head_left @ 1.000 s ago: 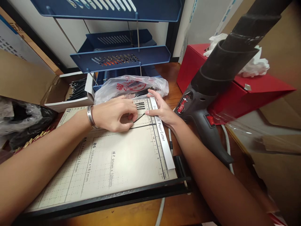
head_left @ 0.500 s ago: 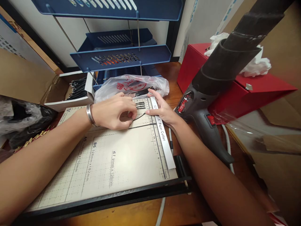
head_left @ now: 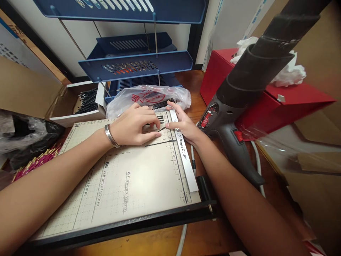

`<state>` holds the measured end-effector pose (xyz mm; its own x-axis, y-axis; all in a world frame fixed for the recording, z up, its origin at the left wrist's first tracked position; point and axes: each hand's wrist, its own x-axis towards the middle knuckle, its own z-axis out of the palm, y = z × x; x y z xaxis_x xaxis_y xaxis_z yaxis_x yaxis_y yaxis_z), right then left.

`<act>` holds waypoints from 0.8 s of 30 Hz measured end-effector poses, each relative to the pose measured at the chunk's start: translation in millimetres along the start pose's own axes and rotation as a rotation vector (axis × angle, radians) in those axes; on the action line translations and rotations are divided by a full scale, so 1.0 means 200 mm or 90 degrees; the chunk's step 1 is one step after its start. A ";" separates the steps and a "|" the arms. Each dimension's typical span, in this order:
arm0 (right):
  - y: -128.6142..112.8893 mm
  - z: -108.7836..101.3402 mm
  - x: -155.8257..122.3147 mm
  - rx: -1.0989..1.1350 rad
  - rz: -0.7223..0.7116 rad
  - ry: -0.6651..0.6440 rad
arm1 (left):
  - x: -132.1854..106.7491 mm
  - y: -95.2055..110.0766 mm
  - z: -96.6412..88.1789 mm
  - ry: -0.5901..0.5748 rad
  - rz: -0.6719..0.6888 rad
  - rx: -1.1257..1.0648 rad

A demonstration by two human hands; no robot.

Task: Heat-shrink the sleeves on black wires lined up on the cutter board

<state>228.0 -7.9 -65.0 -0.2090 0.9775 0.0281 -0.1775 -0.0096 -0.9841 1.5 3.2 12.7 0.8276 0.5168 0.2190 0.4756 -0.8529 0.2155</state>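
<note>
My left hand (head_left: 138, 124) is over the upper part of a cream paper cutter board (head_left: 144, 185), thumb and index finger apart. Between its fingertips and my right thumb runs a thin black cord (head_left: 162, 129). My right hand (head_left: 183, 124) wraps the cutter's right edge beside the white strip (head_left: 183, 153). Its thumb presses the cord's end on the board, and its other fingers reach past the strip. Several short black pieces (head_left: 160, 119) lie side by side above the thumb. Below my hands, a dark straight line (head_left: 161, 143) crosses the board; I cannot tell whether it is another cord.
Behind the board lies a clear plastic bag (head_left: 122, 101) of black cords. A white box (head_left: 87, 115) with more cords is at left, below a blue rack (head_left: 135, 67). A black heat gun (head_left: 234, 131) stands at right before a red box (head_left: 298, 103).
My left hand has moved right along the cord toward my right thumb, and its finger and thumb have parted. My right hand stays in place.
</note>
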 end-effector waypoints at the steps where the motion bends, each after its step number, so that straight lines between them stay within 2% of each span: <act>1: 0.00 0.00 0.00 0.006 0.005 0.003 | 0.00 0.00 0.00 0.001 0.006 0.002; 7: 0.00 0.01 0.02 0.036 0.019 0.011 | -0.01 -0.04 -0.01 0.010 0.017 0.020; 14: 0.00 0.01 0.02 0.041 0.024 0.014 | -0.01 -0.06 -0.05 -0.016 0.003 0.032; 24: -0.01 0.01 0.01 0.031 0.017 0.008 | -0.01 -0.03 -0.02 0.012 0.002 0.052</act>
<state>225.3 -6.3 -61.6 -0.2028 0.9792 -0.0004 -0.2180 -0.0456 -0.9749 -4.2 8.8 15.7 0.8236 0.5151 0.2374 0.4966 -0.8571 0.1370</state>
